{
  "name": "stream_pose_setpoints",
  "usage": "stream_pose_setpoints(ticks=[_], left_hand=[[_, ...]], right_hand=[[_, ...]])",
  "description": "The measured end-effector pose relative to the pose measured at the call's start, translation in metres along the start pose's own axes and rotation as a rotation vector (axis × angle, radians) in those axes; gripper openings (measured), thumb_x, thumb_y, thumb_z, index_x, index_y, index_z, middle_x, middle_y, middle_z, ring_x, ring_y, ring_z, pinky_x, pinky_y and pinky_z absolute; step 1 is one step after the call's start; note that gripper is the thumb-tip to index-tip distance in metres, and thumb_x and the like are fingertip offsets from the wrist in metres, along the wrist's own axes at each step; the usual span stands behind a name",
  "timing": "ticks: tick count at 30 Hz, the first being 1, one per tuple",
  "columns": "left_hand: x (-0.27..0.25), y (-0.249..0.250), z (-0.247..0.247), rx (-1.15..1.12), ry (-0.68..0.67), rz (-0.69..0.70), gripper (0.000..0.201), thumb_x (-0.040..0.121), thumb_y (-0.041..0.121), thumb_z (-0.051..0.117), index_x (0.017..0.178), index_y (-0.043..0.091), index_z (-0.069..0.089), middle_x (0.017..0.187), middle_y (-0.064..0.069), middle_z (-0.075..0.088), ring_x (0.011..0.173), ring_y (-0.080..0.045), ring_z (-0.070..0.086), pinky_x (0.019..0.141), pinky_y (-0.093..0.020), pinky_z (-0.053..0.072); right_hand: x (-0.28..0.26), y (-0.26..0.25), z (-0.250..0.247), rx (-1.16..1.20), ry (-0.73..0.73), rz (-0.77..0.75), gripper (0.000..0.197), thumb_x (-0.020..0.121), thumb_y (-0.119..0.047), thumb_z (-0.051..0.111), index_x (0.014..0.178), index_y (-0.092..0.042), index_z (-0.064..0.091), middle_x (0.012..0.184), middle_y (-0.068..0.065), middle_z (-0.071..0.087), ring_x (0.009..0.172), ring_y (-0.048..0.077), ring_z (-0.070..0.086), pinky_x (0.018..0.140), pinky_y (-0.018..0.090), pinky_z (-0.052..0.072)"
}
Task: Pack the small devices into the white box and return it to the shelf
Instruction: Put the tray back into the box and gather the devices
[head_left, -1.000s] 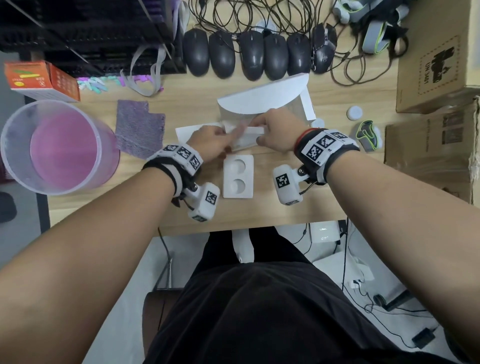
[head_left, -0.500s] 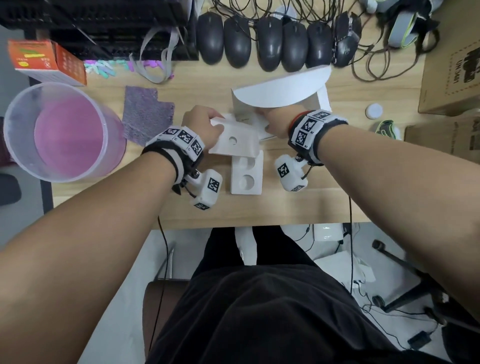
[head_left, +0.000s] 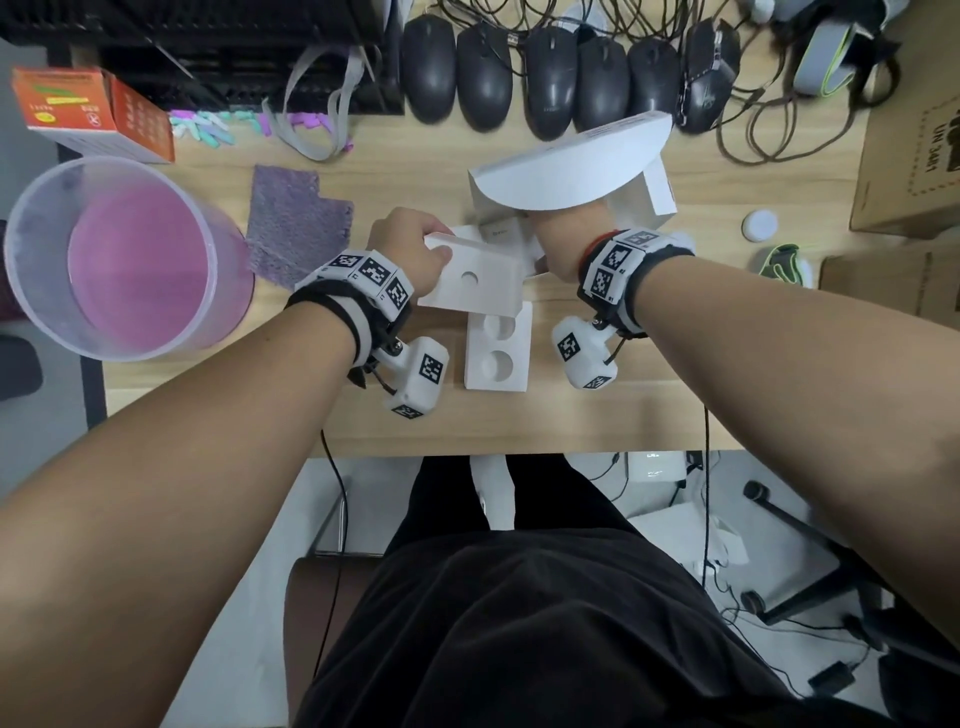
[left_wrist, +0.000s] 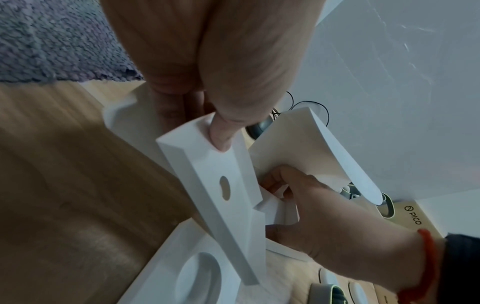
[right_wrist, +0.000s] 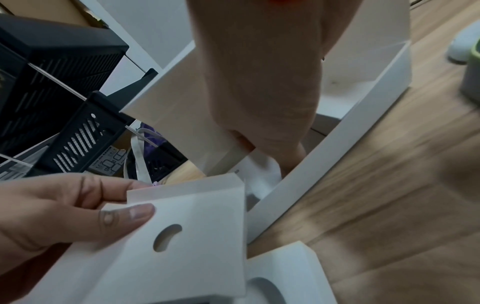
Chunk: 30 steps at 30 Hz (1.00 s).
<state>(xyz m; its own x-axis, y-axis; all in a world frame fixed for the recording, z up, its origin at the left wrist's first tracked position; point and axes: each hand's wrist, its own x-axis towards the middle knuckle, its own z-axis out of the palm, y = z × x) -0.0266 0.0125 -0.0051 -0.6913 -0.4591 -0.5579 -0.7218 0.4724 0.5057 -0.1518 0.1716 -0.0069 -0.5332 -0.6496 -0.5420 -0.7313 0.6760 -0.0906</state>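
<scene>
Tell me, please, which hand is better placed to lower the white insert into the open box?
Left, probably: the left hand already grips the white insert, while the right hand reaches inside the white box.

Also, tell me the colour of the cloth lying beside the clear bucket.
The cloth is a mottled purple-grey, seen best in the head view.

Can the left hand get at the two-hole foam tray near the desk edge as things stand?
Probably not yet: the left hand grips a white foam insert that overhangs the far end of the two-hole foam tray. Nothing else covers the tray.
</scene>
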Motion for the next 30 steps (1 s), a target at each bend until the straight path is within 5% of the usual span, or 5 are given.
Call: stream_pose_setpoints(ticks=[5,11,16,24,30], left_hand=[[0.002,0.003,0.002,0.016,-0.004,-0.014,0.023,0.095,0.019,0.061,0.115,0.021,0.072,0.118,-0.008,0.069,0.095,-0.023,0.063,0.076,-0.023,0.044],[0.005,0.003,0.004,0.035,-0.008,-0.024,0.022,0.094,0.02,0.061,0.113,0.023,0.072,0.12,-0.009,0.067,0.098,-0.025,0.064,0.076,-0.025,0.046],[0.007,0.003,0.005,0.042,0.0,-0.018,0.022,0.094,0.019,0.061,0.112,0.023,0.073,0.122,-0.008,0.067,0.104,-0.025,0.064,0.079,-0.025,0.047],[0.008,0.008,0.007,0.053,0.009,-0.003,0.022,0.093,0.018,0.06,0.109,0.022,0.074,0.118,-0.008,0.068,0.101,-0.026,0.064,0.08,-0.027,0.049],[0.008,0.007,0.007,0.055,0.022,0.015,0.023,0.093,0.015,0.06,0.111,0.02,0.073,0.116,-0.008,0.069,0.103,-0.026,0.063,0.08,-0.025,0.046]], right_hand=[[-0.001,0.008,0.007,0.053,-0.108,0.024,0.025,0.096,-0.014,0.056,0.118,-0.004,0.059,0.117,0.018,0.064,0.102,0.037,0.06,0.078,0.038,0.044],[-0.002,0.009,0.009,0.082,-0.015,0.007,0.007,0.094,-0.006,0.051,0.092,-0.01,0.057,0.098,0.013,0.069,0.069,0.023,0.049,0.058,0.026,0.035],[-0.007,0.015,0.008,0.028,-0.027,-0.023,0.028,0.094,-0.013,0.058,0.121,-0.004,0.058,0.118,0.016,0.064,0.104,0.037,0.06,0.079,0.037,0.045],[-0.009,0.015,0.015,0.089,0.002,0.008,0.014,0.093,-0.007,0.055,0.102,-0.003,0.064,0.099,0.014,0.068,0.088,0.033,0.062,0.064,0.029,0.038],[-0.007,0.015,0.011,0.085,-0.051,-0.032,0.014,0.091,-0.006,0.059,0.104,-0.005,0.062,0.102,0.015,0.068,0.089,0.035,0.065,0.073,0.033,0.05]])
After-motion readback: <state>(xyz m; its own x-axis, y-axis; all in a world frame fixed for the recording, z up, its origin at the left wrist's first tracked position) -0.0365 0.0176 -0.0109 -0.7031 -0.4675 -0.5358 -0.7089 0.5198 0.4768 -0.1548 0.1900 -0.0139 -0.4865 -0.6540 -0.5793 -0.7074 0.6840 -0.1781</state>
